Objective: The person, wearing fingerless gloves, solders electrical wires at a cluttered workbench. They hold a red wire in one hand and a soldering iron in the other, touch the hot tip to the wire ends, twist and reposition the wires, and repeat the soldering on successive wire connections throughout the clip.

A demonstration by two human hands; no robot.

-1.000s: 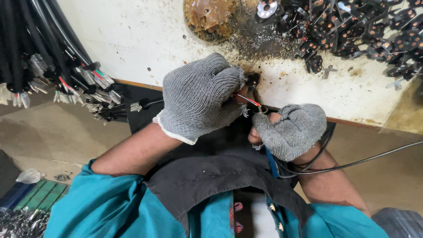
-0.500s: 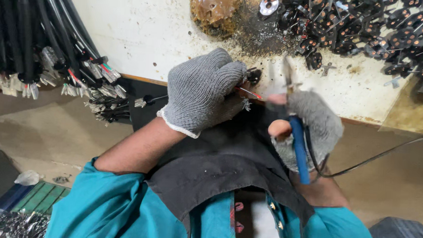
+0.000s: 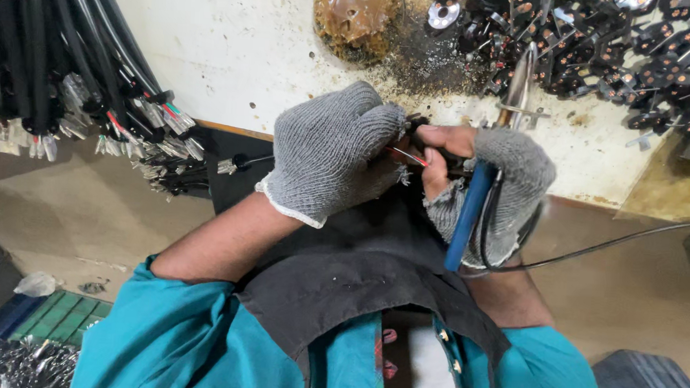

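At the near table edge, the gloved left hand (image 3: 333, 152) pinches a red wire (image 3: 407, 155); the right hand (image 3: 493, 190) clasps a blue-handled soldering iron (image 3: 470, 212).

Rough grey knit gloves (image 3: 331, 150); glossy blue plastic soldering-iron handle (image 3: 466, 216).

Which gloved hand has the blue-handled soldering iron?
The right hand in the fingerless grey knit glove grips the blue-handled soldering iron; the left hand, fully gloved, pinches thin red wires instead.

No labels, signs or screens show; only a crumpled clear plastic bag (image 3: 37, 283) lies at lower left.
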